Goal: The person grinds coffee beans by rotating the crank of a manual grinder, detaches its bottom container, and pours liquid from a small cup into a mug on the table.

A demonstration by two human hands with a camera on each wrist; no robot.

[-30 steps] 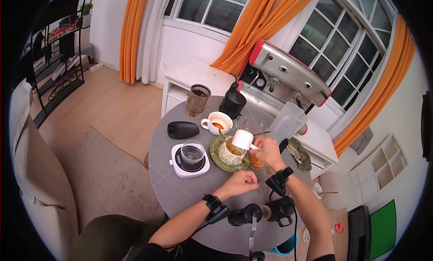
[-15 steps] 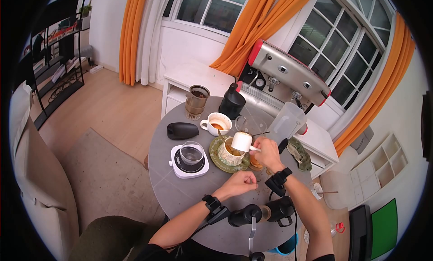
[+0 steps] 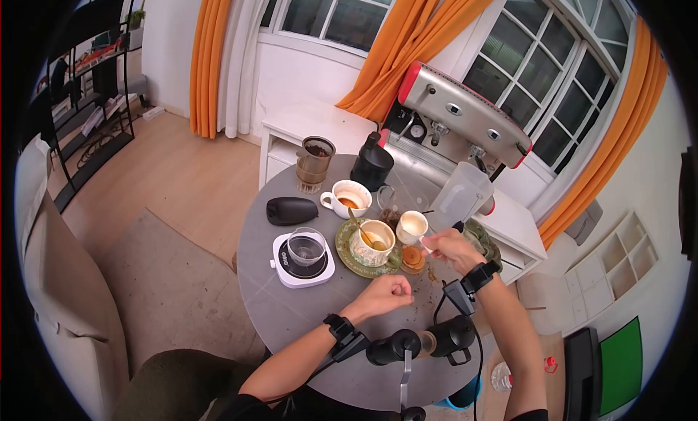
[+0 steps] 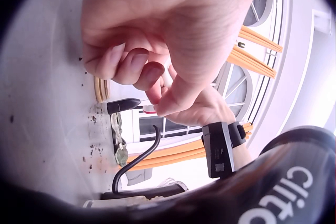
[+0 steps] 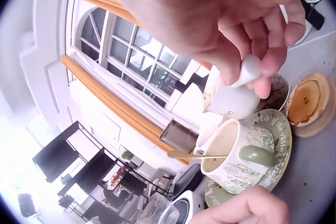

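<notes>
By its handle, my right hand (image 3: 454, 249) pinches a small white cup (image 3: 412, 227), held upright just right of a patterned cup (image 3: 372, 252). In the right wrist view the white cup (image 5: 233, 101) is above that patterned cup (image 5: 236, 174), with thumb and fingers round its handle. The patterned cup stands on a green saucer (image 3: 347, 255), a gold spoon (image 3: 355, 219) leaning in it. Near the saucer's front, my left hand (image 3: 382, 296) is held over the table with loosely curled fingers. The left wrist view shows nothing in that hand (image 4: 152, 50).
A white cup with brown residue (image 3: 347, 200), a scale (image 3: 304, 261) bearing a clear cup and a black bottle (image 3: 372, 165) stand farther back or left. Brown round pieces (image 3: 413, 258) lie right of the saucer. A hand grinder (image 3: 396, 347) lies at the front; a clear pitcher (image 3: 462, 193) stands right.
The small white cup has gone from tipped over the patterned cup to upright at its right. My right hand has moved right with it; my left hand has stayed nearly still.
</notes>
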